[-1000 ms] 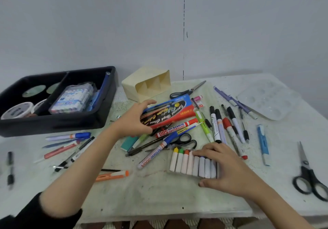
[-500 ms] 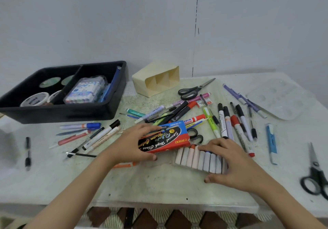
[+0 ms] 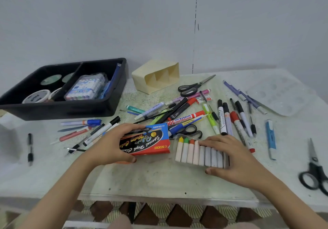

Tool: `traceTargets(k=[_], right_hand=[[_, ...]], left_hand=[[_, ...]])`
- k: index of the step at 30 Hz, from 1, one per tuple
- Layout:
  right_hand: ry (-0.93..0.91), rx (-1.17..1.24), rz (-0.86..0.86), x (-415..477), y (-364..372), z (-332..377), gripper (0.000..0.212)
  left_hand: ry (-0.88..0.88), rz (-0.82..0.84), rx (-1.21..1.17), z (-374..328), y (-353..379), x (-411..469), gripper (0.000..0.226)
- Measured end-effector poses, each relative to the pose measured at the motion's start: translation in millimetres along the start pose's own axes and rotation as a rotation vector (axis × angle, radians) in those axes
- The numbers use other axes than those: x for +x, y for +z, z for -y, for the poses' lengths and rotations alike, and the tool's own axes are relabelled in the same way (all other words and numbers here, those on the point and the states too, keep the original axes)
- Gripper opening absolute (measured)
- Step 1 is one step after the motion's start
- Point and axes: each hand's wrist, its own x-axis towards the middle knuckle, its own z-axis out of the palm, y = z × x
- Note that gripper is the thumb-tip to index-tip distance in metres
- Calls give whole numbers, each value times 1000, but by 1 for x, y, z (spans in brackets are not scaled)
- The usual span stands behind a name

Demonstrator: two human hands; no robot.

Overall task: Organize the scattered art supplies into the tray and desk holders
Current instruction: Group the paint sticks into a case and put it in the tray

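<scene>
Head camera looks down on the big pale green bench, where all the art things lie.

At the back left sits the black plastic tray with two parts. It already has a clear case of coloured pens in its right part, so this is where packed sets go.

Beside it, the cream plastic holder lies tipped on its side with its three slots facing the front. I think it has to stand up before pens can go in.

Near the front edge, the left grip is wrapped round the red and blue cardboard box, fingers over the far side and thumb on the near side. The box is held just beside the row of white paint tubes, with its right end facing them. I think that is so the tubes can slide in.

The right grip lies across the tubes, fingers on top and thumb at the near end. This keeps the row together so none rolls off.

Behind both grips, loose markers and pens are spread out, not yet sorted.

The black scissors lie far right, well apart from the rest.
</scene>
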Motion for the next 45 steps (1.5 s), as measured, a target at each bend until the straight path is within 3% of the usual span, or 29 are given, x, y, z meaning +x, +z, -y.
traceTargets(k=[7, 14, 32, 37, 45], right_hand=[[9, 45, -120, 5, -5, 10, 64], [30, 27, -129, 7, -3, 14, 66], [-66, -135, 191, 12, -4, 12, 66], [-54, -115, 201, 11, -3, 12, 65], [-27, -159, 152, -1, -14, 4, 82]], left_hand=[[-20, -9, -43, 3, 1, -14, 88], [34, -18, -121, -7, 7, -19, 88], [73, 76, 196, -11, 28, -16, 87], [89, 34, 246, -18, 37, -20, 84], [142, -75, 247, -20, 48, -20, 84]])
